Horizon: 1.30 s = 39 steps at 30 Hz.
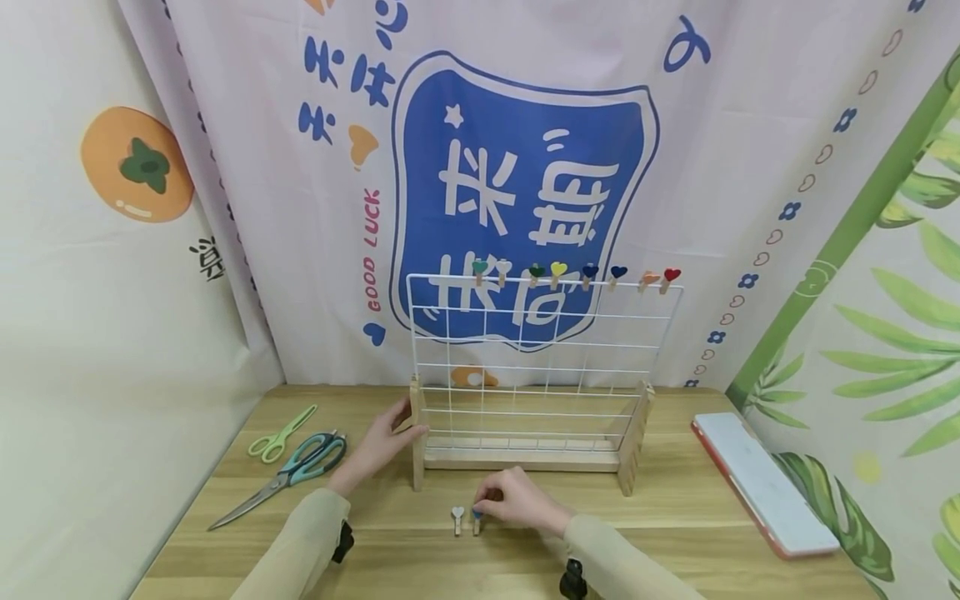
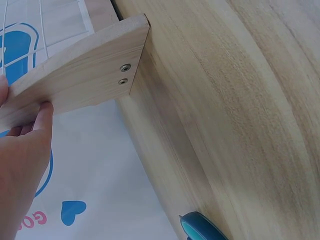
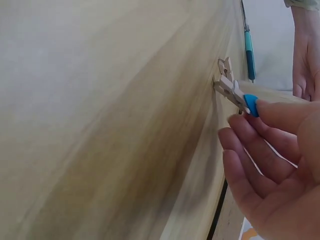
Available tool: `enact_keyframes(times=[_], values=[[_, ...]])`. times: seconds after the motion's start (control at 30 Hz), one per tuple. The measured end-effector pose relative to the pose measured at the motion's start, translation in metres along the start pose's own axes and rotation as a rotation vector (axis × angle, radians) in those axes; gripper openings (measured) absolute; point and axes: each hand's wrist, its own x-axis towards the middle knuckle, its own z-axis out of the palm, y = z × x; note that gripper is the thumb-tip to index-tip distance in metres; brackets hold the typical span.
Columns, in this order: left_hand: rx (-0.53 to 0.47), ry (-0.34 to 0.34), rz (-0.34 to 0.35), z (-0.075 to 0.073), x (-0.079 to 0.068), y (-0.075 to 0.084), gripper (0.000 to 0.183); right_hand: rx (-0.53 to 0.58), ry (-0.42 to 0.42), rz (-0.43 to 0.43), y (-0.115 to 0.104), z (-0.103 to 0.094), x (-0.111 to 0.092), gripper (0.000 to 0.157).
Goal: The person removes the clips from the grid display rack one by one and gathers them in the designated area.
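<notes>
My right hand (image 1: 519, 500) pinches a small wooden clothespin with a blue heart (image 1: 476, 518) just in front of the rack. In the right wrist view, thumb and fingers hold the pin by its blue heart (image 3: 251, 104), with its wooden end towards the table. A clothespin with a pale grey heart (image 1: 457, 518) lies on the table just left of it. My left hand (image 1: 384, 442) grips the left wooden post (image 1: 417, 471) of a white wire grid rack; in the left wrist view its thumb and fingers are on opposite sides of the post (image 2: 95, 70).
Several heart clothespins, among them a red one (image 1: 672, 276), sit along the grid's top wire. Teal-handled scissors (image 1: 303, 462) and small green scissors (image 1: 279, 437) lie at the left. A flat white and red case (image 1: 765, 483) lies at the right. A printed curtain (image 1: 315, 250) hangs behind.
</notes>
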Motion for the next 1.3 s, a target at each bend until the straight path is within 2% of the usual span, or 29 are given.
enact_keyframes(times=[0.17,0.43,1.0,1.13,1.3], values=[[0.0,-0.004,-0.004,0.0,0.0,0.001,0.068,0.009,-0.026,0.047,0.0,-0.002,0.004,0.009],[-0.021,-0.008,0.008,0.001,0.0,-0.002,0.066,-0.012,-0.042,0.064,0.002,-0.001,0.007,0.009],[-0.022,-0.002,-0.001,0.002,0.001,-0.002,0.066,-0.016,-0.032,0.039,-0.001,0.0,0.006,0.006],[-0.013,-0.001,-0.002,0.001,0.001,-0.002,0.066,-0.02,-0.025,0.049,0.0,-0.003,0.006,0.006],[-0.011,-0.001,-0.009,0.0,0.0,-0.002,0.066,-0.089,0.012,0.032,-0.003,-0.017,0.005,0.006]])
